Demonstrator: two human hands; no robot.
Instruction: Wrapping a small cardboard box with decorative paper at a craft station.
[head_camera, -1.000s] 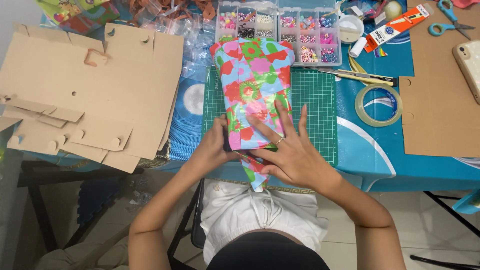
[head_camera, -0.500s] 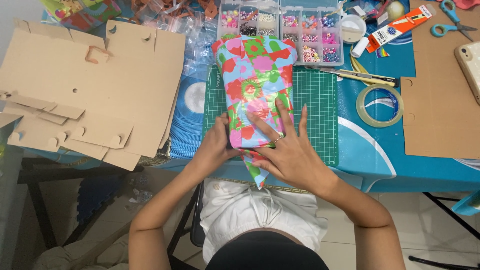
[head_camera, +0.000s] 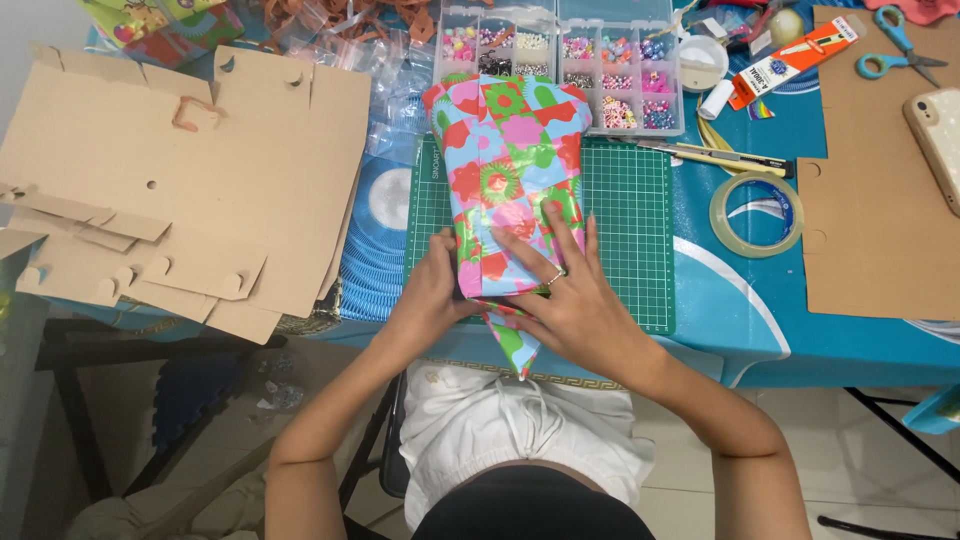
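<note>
On the green cutting mat (head_camera: 625, 215), we press the wrapped parcel (head_camera: 510, 170): right hand (head_camera: 570, 295) flat and open, left hand (head_camera: 435, 290) gripping its edge.

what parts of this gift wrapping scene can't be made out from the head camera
- What is inside the wrapped parcel: the flowered paper covers it on every side shown.
- Left hand fingers: tucked against the parcel's side, so their grip is hidden.
- Parcel paper under the right hand: the flat palm covers it.
- Phone: cut off by the right frame edge.
- Beads in the organiser box: too small to tell apart.
</note>
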